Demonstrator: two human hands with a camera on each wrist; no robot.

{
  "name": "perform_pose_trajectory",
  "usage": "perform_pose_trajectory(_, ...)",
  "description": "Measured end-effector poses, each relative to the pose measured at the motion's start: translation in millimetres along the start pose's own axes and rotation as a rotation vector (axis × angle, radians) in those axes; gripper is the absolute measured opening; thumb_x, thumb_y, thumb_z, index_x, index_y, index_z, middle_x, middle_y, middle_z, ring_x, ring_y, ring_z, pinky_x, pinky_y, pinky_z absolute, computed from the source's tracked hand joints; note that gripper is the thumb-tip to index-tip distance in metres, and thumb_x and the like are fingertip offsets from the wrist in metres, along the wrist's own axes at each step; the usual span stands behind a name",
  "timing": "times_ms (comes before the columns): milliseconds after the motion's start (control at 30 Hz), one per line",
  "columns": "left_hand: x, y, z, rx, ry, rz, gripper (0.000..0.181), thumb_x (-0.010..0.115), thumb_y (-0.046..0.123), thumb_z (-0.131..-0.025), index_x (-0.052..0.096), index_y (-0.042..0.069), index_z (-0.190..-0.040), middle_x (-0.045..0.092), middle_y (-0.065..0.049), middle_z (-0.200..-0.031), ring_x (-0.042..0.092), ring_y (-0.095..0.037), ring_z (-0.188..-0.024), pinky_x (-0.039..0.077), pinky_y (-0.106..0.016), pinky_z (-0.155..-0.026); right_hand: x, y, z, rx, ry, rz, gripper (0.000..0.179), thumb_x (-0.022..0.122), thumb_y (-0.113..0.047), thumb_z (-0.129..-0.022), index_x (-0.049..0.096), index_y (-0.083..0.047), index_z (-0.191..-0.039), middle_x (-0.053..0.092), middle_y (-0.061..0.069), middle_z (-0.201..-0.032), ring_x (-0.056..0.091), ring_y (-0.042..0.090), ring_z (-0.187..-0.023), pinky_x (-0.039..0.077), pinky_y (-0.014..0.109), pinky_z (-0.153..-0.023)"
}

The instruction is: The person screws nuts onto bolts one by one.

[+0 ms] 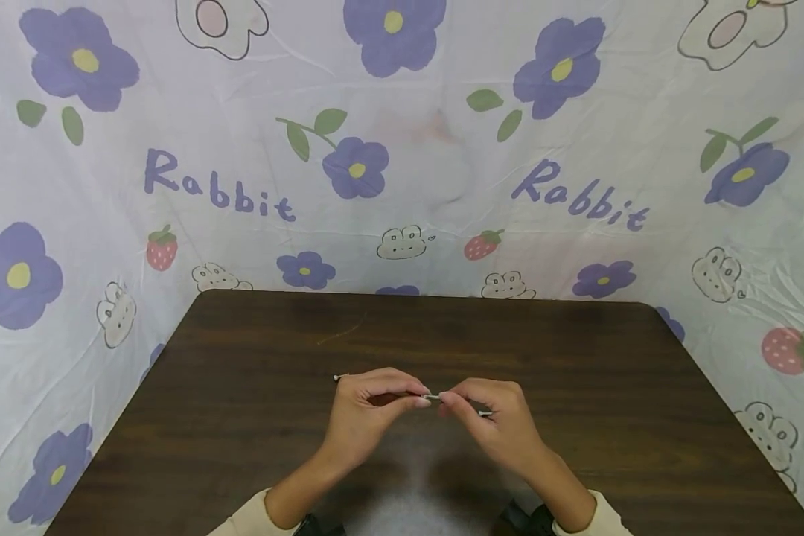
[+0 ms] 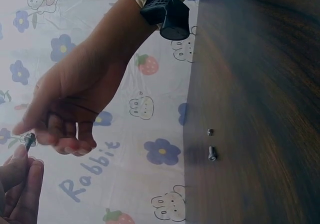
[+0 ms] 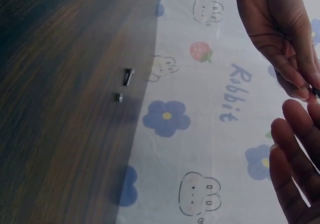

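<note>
Above the table, a small metal bolt (image 1: 432, 397) is pinched between both hands, lying nearly level. My left hand (image 1: 368, 409) pinches its left end between thumb and fingertips. My right hand (image 1: 499, 417) has thumb and forefinger on its other end, where a nut-like piece (image 2: 31, 136) shows in the left wrist view; its other fingers are loosely spread. On the table lie a second bolt (image 2: 212, 154) and a nut (image 2: 210, 132) in the left wrist view. The right wrist view also has a bolt (image 3: 128, 77) and a nut (image 3: 119, 97) on the tabletop.
The dark wooden table (image 1: 254, 447) has rounded far corners. A patterned cloth (image 1: 429, 208) with flowers and rabbits hangs behind it and along both sides. In the head view, one loose bolt (image 1: 337, 377) shows left of my left hand and another (image 1: 485, 413) beside my right thumb.
</note>
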State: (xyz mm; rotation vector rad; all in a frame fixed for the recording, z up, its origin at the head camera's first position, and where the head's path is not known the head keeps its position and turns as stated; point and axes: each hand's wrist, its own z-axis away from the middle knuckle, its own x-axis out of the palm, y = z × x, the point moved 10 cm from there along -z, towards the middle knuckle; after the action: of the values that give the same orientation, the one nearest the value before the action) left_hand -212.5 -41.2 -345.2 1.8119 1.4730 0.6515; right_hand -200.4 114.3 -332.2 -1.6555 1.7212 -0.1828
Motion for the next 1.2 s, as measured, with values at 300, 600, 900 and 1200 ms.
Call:
perform_pose_trajectory(300, -1.9, -2.8, 0.6, -0.019, 0.01, -0.011, 0.009, 0.08, -0.001, -0.084, 0.079, 0.002, -0.092, 0.075, -0.008, -0.09, 0.072, -0.019, -0.078, 0.062, -0.035, -0.067, -3.7, 0.5, 1.2, -0.001, 0.024, -0.011, 0.016, 0.074, 0.002, -0.09, 0.07, -0.008, -0.101, 0.074, 0.002, -0.082, 0.071, 0.014, -0.071, 0.058, 0.023, -0.068)
perform_pose_trajectory(600, -1.8, -3.3, 0.1, -0.02, 0.009, -0.013, 0.01, 0.08, -0.001, -0.084, 0.079, 0.002, -0.093, 0.075, -0.008, -0.09, 0.072, -0.019, -0.079, 0.062, -0.035, -0.067, -2.7, -3.3, -0.4, -0.043, 0.017, 0.029, 0.04, 0.083, 0.012, -0.074, 0.072, -0.004, -0.109, 0.075, 0.007, -0.089, 0.073, 0.014, -0.073, 0.06, 0.025, -0.067)
perform_pose_trajectory(900, -0.2, -1.3, 0.1, -0.016, 0.003, -0.001, 0.01, 0.08, -0.002, -0.084, 0.079, 0.002, -0.093, 0.075, -0.008, -0.09, 0.073, -0.02, -0.08, 0.062, -0.036, -0.068, -3.1, -4.3, 0.2, -0.061, 0.022, 0.022, 0.023, 0.082, 0.002, -0.082, 0.075, -0.007, -0.102, 0.075, 0.004, -0.086, 0.07, 0.011, -0.07, 0.058, 0.022, -0.064)
perform_pose_trajectory(1200, 2.0, -1.2, 2.0, -0.023, -0.006, 0.018, 0.01, 0.08, -0.003, -0.084, 0.079, 0.001, -0.093, 0.075, -0.009, -0.09, 0.073, -0.019, -0.079, 0.062, -0.036, -0.066, 0.7, -5.7, 1.0, -0.091, 0.001, -0.01, 0.015, 0.072, 0.002, -0.092, 0.074, -0.011, -0.086, 0.072, 0.001, -0.078, 0.068, 0.013, -0.067, 0.056, 0.021, -0.063)
